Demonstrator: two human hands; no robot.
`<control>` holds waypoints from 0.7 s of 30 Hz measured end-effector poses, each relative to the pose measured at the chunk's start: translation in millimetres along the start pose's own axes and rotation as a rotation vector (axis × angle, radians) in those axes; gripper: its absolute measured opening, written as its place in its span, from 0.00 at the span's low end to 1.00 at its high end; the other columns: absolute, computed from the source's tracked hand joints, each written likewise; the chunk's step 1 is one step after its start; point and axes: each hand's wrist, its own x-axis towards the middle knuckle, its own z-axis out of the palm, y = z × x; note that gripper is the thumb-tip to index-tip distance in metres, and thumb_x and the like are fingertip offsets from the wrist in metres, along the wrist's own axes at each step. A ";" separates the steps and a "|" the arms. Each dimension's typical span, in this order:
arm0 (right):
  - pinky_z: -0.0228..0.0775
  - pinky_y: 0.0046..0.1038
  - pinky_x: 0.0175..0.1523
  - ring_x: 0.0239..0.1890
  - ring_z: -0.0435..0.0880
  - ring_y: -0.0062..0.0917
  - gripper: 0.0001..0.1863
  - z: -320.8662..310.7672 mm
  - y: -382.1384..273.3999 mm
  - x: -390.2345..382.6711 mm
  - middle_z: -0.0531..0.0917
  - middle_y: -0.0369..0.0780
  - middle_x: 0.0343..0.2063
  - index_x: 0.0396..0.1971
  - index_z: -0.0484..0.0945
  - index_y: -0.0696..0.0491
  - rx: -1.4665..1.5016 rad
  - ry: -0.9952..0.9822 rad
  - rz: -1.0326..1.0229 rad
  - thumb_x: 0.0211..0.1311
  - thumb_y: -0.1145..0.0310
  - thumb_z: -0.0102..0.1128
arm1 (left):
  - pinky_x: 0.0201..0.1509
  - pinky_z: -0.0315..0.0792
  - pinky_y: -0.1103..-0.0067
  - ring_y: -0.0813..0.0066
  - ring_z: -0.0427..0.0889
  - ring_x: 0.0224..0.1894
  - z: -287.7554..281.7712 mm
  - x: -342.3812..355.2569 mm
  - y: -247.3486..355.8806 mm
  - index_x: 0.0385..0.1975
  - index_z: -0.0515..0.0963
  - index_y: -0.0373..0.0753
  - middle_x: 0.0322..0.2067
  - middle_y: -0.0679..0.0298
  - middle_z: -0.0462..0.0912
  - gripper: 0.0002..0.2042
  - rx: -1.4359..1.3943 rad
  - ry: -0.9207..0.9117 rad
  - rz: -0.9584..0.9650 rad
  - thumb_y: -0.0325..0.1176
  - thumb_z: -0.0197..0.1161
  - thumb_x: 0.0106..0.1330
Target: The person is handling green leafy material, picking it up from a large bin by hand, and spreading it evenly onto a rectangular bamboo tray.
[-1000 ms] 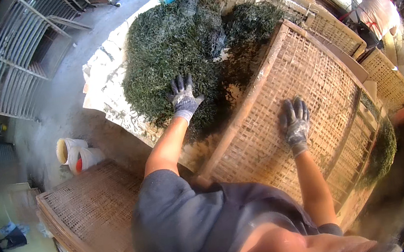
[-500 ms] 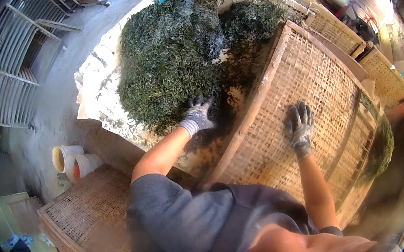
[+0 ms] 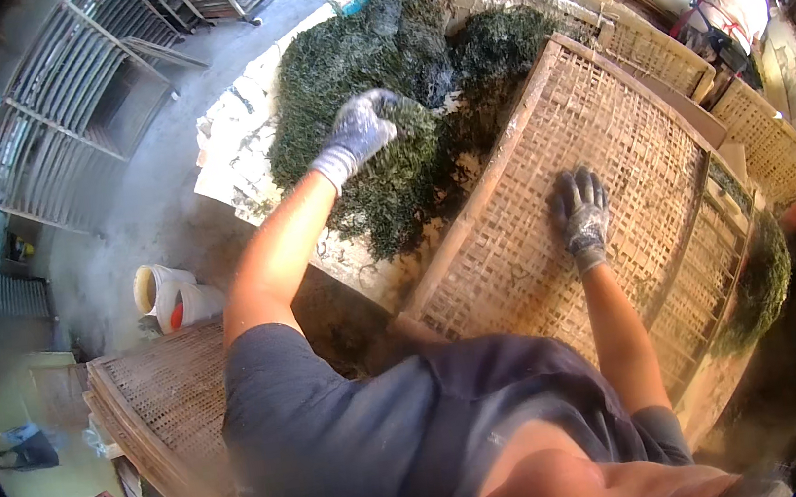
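Observation:
My left hand [image 3: 359,134], in a grey-coated glove, is raised over a heap of dark green, stringy leafy material [image 3: 316,70]. Its fingers are curled, and a loose, blurred clump of green strands hangs at the fingertips. The heap lies on a whitish, crusted surface [image 3: 242,148]. My right hand [image 3: 582,211], gloved alike, rests flat with fingers spread on a woven bamboo tray [image 3: 512,205] in a wooden frame. The tray slants down beside the heap, with a few green bits caught on its weave.
Another stack of woven trays [image 3: 169,406] stands at my lower left, near white buckets [image 3: 165,292]. Slatted racks [image 3: 74,119] line the far left. More woven trays [image 3: 657,53] lean behind at the right. Green material [image 3: 760,283] bulges past the slanted tray's right edge.
My left hand has lifted from the heap's near edge, moving up and away over it with a green clump. My right hand stays flat on the tray. The view has shifted slightly.

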 end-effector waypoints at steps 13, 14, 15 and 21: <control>0.45 0.50 0.82 0.78 0.60 0.48 0.30 -7.3 1.4 -5.5 0.65 0.48 0.76 0.72 0.71 0.44 0.002 -0.024 0.013 0.75 0.48 0.53 | 0.76 0.66 0.64 0.52 0.75 0.68 -106.8 60.1 144.6 0.65 0.77 0.42 0.61 0.46 0.81 0.28 0.546 0.395 0.242 0.39 0.65 0.62; 0.47 0.50 0.81 0.77 0.61 0.50 0.30 -5.0 1.0 -3.8 0.66 0.50 0.75 0.71 0.71 0.44 0.012 -0.003 0.041 0.74 0.49 0.54 | 0.76 0.67 0.63 0.52 0.76 0.67 -117.7 63.8 165.4 0.64 0.78 0.42 0.60 0.47 0.82 0.28 0.573 0.383 0.281 0.39 0.65 0.61; 0.47 0.50 0.82 0.77 0.61 0.50 0.29 -6.3 5.7 -2.1 0.66 0.50 0.75 0.71 0.71 0.44 0.000 0.000 0.043 0.75 0.49 0.54 | 0.75 0.68 0.63 0.52 0.77 0.66 -127.1 67.5 184.2 0.63 0.78 0.43 0.59 0.47 0.82 0.27 0.600 0.372 0.321 0.39 0.65 0.61; 0.46 0.50 0.82 0.77 0.60 0.51 0.29 -15.9 -7.4 -3.2 0.66 0.51 0.75 0.71 0.71 0.45 0.042 -0.028 0.027 0.75 0.50 0.52 | 0.72 0.70 0.62 0.49 0.78 0.65 -142.1 93.6 182.0 0.63 0.80 0.45 0.59 0.48 0.83 0.27 0.686 0.491 0.380 0.40 0.68 0.61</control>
